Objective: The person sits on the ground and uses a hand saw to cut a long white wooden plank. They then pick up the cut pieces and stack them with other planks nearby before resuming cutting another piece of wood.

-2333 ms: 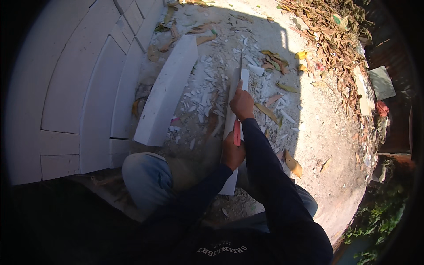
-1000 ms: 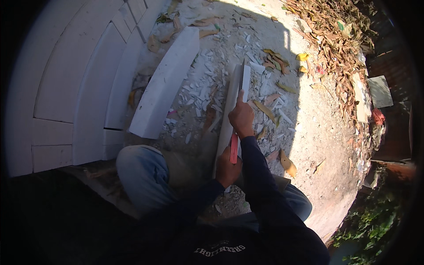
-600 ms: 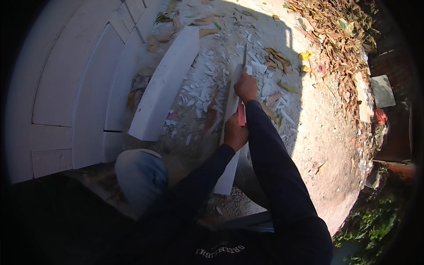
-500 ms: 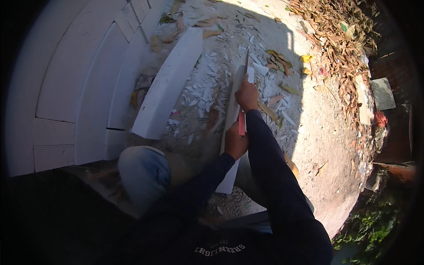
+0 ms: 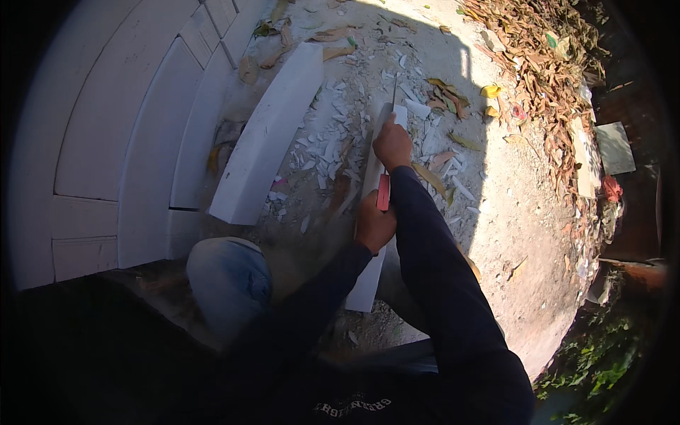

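A long white bar [image 5: 366, 287] lies lengthwise in front of me, its near end close to my legs. Along its top runs a long, thin-bladed tool with a red handle [image 5: 383, 192]; its narrow tip points away from me past the bar's far end. My left hand [image 5: 375, 225] is closed at the red handle, low on the bar. Farther up, my right hand [image 5: 393, 145] is closed over the tool, one finger stretched forward along it. Both palms are hidden, so the exact grip on bar and tool is partly unseen.
A second, thicker white bar [image 5: 265, 142] lies to the left. White chips [image 5: 329, 152] and dry leaves [image 5: 450, 95] litter the ground. Stacked pale panels [image 5: 152, 156] stand along the left side. A leaf heap [image 5: 538, 64] lies at the far right. My knee [image 5: 228, 283] is at the lower left.
Both hands and the red-handled tool have shifted slightly to the left; the right hand is also a touch nearer. The bars stay about where they were.
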Tool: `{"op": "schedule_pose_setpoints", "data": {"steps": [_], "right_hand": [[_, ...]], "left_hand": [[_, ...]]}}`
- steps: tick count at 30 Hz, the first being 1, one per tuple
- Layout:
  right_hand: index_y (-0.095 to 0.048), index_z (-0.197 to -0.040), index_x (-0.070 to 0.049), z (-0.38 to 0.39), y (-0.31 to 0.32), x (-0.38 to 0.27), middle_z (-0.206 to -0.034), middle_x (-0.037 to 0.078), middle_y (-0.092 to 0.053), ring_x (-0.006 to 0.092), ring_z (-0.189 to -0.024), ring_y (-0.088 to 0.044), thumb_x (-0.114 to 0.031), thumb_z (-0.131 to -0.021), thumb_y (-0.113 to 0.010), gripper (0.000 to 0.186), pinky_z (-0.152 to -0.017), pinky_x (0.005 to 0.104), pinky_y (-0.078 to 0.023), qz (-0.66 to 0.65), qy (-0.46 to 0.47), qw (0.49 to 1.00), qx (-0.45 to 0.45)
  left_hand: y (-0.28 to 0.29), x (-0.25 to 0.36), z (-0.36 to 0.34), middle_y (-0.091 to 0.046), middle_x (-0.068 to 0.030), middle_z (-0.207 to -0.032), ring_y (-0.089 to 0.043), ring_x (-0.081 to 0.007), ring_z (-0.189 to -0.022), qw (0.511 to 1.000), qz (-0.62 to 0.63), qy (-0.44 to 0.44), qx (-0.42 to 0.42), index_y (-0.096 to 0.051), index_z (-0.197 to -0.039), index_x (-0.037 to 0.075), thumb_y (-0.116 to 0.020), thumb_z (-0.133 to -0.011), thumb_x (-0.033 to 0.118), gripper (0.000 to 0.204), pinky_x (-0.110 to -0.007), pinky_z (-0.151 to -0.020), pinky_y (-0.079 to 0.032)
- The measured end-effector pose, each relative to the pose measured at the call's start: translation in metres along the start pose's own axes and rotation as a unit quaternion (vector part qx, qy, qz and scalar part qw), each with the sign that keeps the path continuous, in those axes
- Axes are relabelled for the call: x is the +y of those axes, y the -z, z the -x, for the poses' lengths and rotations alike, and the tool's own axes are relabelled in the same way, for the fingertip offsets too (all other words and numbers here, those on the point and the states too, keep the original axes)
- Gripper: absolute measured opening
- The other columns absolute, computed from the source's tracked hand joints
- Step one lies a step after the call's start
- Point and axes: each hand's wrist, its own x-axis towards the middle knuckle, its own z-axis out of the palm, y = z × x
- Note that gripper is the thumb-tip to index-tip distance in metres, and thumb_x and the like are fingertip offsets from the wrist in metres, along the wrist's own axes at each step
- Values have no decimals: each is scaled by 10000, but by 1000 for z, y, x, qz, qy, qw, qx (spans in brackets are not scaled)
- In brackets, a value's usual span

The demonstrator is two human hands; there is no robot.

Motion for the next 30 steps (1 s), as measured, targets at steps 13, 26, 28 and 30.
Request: {"op": "schedule_pose_setpoints", "data": {"steps": [13, 26, 28, 30], "right_hand": [[-323, -1498, 108, 148, 20, -18, -736, 231, -655, 395, -663, -675, -45, -783, -607, 785, -653, 496, -538, -8, 9, 999, -43], [-334, -1499, 92, 113, 20, -14, -824, 252, -689, 407, -748, -699, -81, -809, -598, 758, -686, 500, -548, 36, -19, 997, -71], [-316, -1525, 63, 157, 32, -31, -843, 282, -679, 426, -765, -689, -50, -783, -602, 803, -703, 508, -541, 14, -42, 993, -112], [-324, -1523, 61, 175, 40, -34, -824, 282, -676, 424, -759, -686, -43, -775, -604, 806, -700, 508, -537, -1, -61, 990, -130]], "left_hand": [[33, 2, 147, -554, -195, -723, -562, -386, -652, 1000, -7, -6, 19, -547, -903, -32, -578, -819, 10, 99, -425, -628, -457], [23, -8, 115, -645, -274, -940, -653, -450, -898, 997, -23, 64, -31, -579, -1193, -47, -589, -806, 18, 393, -453, -756, -506], [34, -15, 164, -569, -201, -779, -577, -359, -709, 999, 10, 35, 10, -566, -1016, -34, -599, -794, 25, 233, -427, -677, -472], [37, -7, 173, -543, -176, -724, -547, -326, -642, 999, 16, 28, 11, -570, -975, -30, -598, -792, 28, 195, -417, -649, -463]]}}
